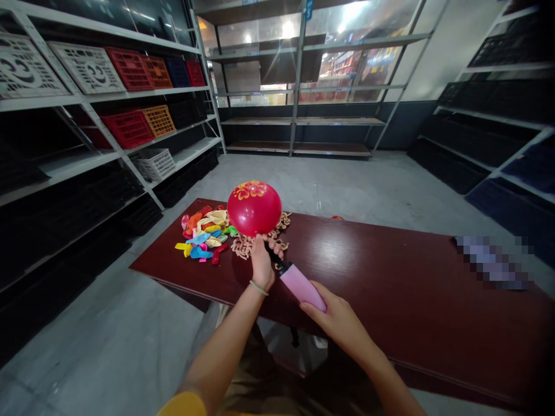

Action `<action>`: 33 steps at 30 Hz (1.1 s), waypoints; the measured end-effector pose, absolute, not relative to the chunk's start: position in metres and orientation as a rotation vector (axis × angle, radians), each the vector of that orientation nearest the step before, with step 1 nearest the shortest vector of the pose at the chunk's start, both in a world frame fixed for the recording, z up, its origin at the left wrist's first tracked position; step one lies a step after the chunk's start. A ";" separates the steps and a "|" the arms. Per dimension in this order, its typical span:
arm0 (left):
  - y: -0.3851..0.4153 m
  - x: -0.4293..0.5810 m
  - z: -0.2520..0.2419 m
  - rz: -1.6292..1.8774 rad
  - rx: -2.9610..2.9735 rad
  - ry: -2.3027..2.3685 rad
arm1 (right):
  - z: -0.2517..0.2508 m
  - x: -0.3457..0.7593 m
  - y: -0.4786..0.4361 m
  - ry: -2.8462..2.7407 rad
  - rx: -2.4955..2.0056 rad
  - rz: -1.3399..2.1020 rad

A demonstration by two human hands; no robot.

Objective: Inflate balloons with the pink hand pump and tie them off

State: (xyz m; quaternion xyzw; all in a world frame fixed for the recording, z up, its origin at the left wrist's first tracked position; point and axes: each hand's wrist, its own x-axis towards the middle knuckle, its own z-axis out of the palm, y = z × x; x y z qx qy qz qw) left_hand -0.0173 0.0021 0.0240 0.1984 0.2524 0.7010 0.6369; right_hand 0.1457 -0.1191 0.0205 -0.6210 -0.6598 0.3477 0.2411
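Note:
A red balloon (pixel 254 207) with a gold flower print is blown up and sits on the nozzle of a pink hand pump (pixel 301 285). My left hand (pixel 262 260) pinches the balloon's neck where it meets the black nozzle. My right hand (pixel 336 320) is wrapped round the pump's pink body near its rear end. Both hands are above the near part of a dark red wooden table (pixel 390 271). Behind the balloon lie a heap of flat coloured balloons (pixel 204 234) and a pile of tan clips or ties (pixel 245 244).
Metal shelving with red, orange and white plastic crates (pixel 130 69) lines the left wall. Mostly bare shelves stand at the back and dark bins on the right. A blurred-out object (pixel 492 260) lies on the table's right end. The floor is grey concrete.

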 end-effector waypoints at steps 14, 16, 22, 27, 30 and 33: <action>0.009 -0.016 0.036 1.639 0.437 0.533 | 0.027 0.158 -0.131 -1.797 -1.689 0.951; 0.001 -0.007 0.034 1.588 0.420 0.550 | 0.025 0.151 -0.124 -1.773 -1.702 0.941; -0.001 -0.008 0.025 1.555 0.408 0.577 | 0.019 0.148 -0.121 -1.768 -1.699 0.973; 0.015 -0.029 0.029 1.618 0.425 0.539 | 0.020 0.170 -0.139 -1.794 -1.690 1.018; 0.021 -0.035 0.033 1.643 0.430 0.528 | 0.021 0.183 -0.149 -1.790 -1.689 1.052; 0.016 -0.028 0.038 1.663 0.434 0.514 | 0.023 0.185 -0.149 -1.779 -1.675 1.080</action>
